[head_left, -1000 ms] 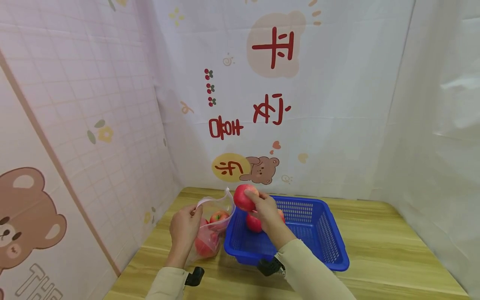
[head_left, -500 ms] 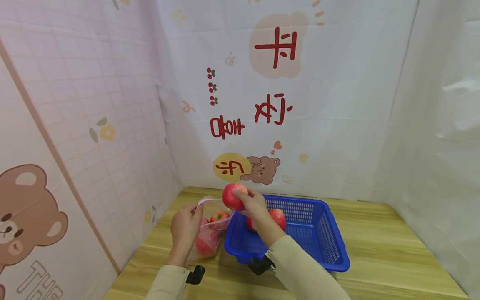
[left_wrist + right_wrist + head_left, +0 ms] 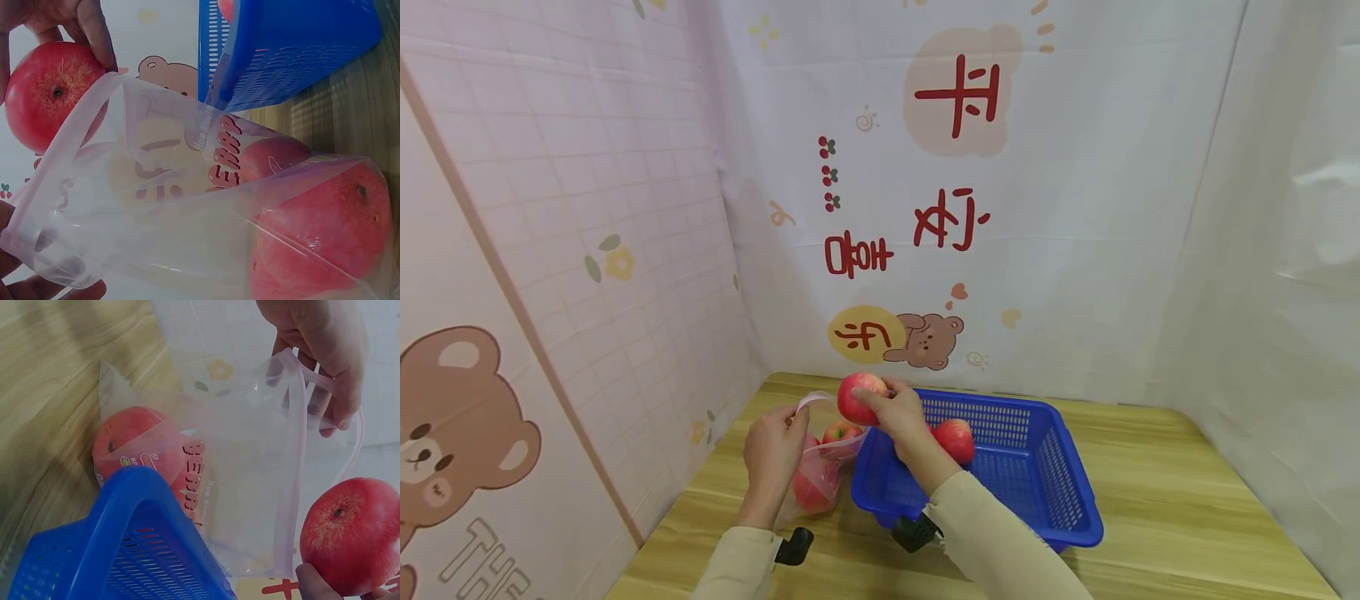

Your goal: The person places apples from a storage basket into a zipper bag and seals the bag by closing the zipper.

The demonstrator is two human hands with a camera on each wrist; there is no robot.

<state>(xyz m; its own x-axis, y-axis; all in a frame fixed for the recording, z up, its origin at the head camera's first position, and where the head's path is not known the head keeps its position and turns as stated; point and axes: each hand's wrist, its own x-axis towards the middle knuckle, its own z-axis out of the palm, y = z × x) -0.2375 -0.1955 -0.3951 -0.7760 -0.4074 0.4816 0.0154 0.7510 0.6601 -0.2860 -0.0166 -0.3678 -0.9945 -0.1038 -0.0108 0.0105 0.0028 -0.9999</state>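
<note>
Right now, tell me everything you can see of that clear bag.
The bag looks like thin plastic, with a pinkish rim and dark red lettering. It is open at the top, where the left hand pinches the rim. Red apples fill out its lower part, which rests on the table beside the blue basket. Whether they touch is unclear.

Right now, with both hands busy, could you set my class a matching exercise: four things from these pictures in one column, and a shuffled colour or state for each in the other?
Column one
1. left hand
2. right hand
3. basket
4. plastic bag

Column two
A. blue, with holes in its sides
B. grips an apple
C. see-through, with a pink rim
D. pinches the bag

Right pairs: 1-D, 2-B, 3-A, 4-C
</note>
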